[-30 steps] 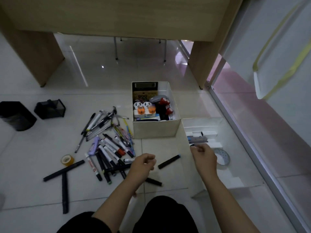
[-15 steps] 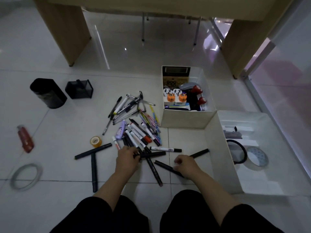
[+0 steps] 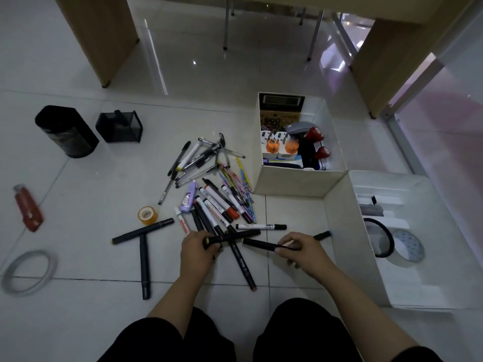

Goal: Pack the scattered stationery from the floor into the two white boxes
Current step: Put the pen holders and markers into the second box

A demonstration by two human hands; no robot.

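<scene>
Your left hand point(image 3: 200, 250) is wrapped around the end of a long black marker point(image 3: 235, 235) that runs out toward 3 o'clock, right at the near edge of the pen pile point(image 3: 214, 189). Your right hand point(image 3: 300, 250) is pinching another black marker point(image 3: 264, 244) between thumb and fingertips, its free end pointing to 9 o'clock, just above the floor tiles. A third black marker point(image 3: 241, 262) lies on the floor between your hands, angled toward 5 o'clock.

The near white box point(image 3: 347, 246) sits at 3 o'clock from your right hand (some tape rolls and small boxes are in it already). The far white box point(image 3: 295, 182) is up at 1 o'clock, touching the near one at the corner and holding a calculator, plugs and stamps.

Off at 9 o'clock two more black markers point(image 3: 143, 240) form a T, with a yellow tape roll point(image 3: 148, 215) just above them. Further out lie a red cutter point(image 3: 28, 209), a tape ring point(image 3: 27, 271), and two black pen holders point(image 3: 91, 130) at 10 o'clock.
</scene>
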